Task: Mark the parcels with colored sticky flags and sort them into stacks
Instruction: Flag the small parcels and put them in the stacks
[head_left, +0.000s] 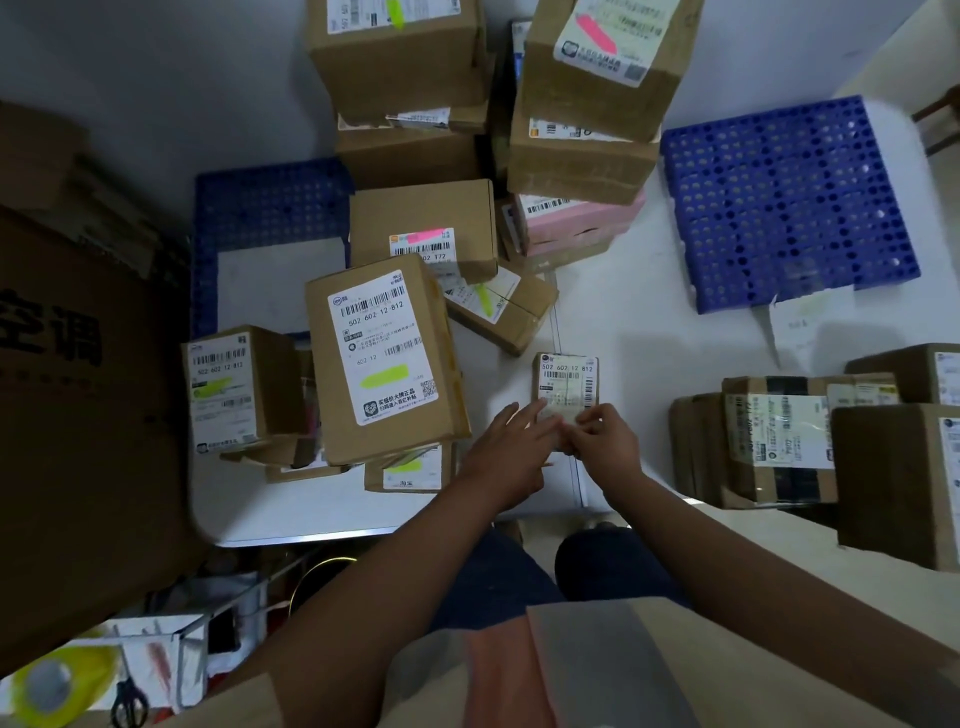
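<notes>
Head view looks down on your two hands meeting over a small parcel (566, 382) that lies on the white floor (623, 322). Your left hand (511, 447) has its fingers stretched out flat, tips resting at the near edge of the parcel's label. Your right hand (602, 439) has its fingertips drawn together in a pinch at that same edge; what it pinches is too small to make out.

Close on your left stands a tall box (382, 358) with a yellow-green flag (384, 376) on its label, just beside your left wrist. Next to it sits a shorter box (234, 389), also flagged yellow-green. Behind these, a box with a pink flag (423, 236) rests against a tilted carton (501, 306) marked yellow-green, which lies near the small parcel's far side.

Farther back rise two stacks, one topped by a box with a green flag (395, 13), the other by a box with a pink flag (597, 34). A blue perforated pallet (789, 202) lies to the right, well apart. Unflagged brown boxes (779, 441) crowd your right side. A large dark carton (78, 415) fills the left edge, with scissors (129, 701) and yellow tape (62, 686) below it.
</notes>
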